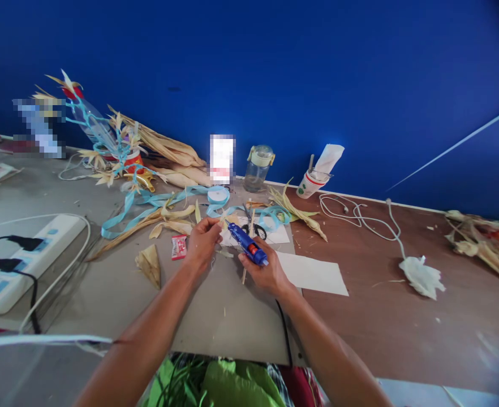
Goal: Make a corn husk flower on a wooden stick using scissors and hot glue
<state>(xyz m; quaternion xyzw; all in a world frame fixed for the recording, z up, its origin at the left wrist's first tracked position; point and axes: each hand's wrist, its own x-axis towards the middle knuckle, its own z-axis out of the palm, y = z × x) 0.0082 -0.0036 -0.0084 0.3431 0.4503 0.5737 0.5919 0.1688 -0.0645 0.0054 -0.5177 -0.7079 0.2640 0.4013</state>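
Head view: scissors (pixel 258 226) and ribbon spool (pixel 218 195) lie beyond the glue gun (pixel 246 243).

soft light darkens toward the right edge, where the tabletop (pixel 465 345) seems glare-smeared.

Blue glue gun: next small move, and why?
Probably ease the tip of the blue glue gun onto the small pale piece at the left hand's fingertips, clear of the skin. The right hand grips the gun with its front end angled toward those fingertips, though whether the tip already touches the piece can't be told.
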